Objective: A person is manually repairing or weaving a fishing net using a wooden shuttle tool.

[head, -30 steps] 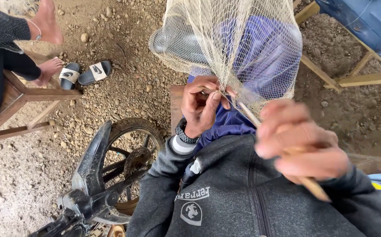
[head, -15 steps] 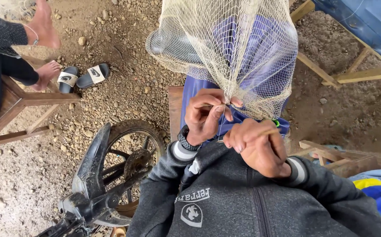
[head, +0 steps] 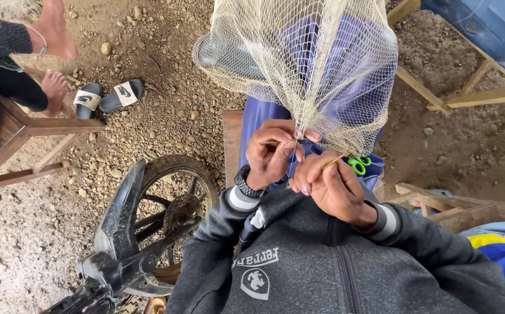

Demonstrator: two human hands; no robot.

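Note:
A pale beige fishing net (head: pixel 316 64) hangs down over my lap, which is covered in blue cloth (head: pixel 261 119). My left hand (head: pixel 273 151) pinches the net's lower edge between thumb and fingers. Close beside it, my right hand (head: pixel 331 186) grips a thin wooden netting needle (head: pixel 334 161) whose tip points up at the net's edge. The two hands nearly touch. Green-handled scissors (head: pixel 358 164) lie on the blue cloth just right of my right hand, partly behind the net.
A motorbike front wheel and fender (head: pixel 159 209) stand at lower left on gravel. Black slide sandals (head: pixel 107 96) lie near another person's bare feet (head: pixel 55 90) on a wooden bench (head: pixel 31 128). Wooden frames (head: pixel 438 99) and a blue tarp (head: pixel 491 29) are on the right.
My right hand has come back from low near the camera up to the net's edge, beside the left hand. The left hand has kept its pinch on the net.

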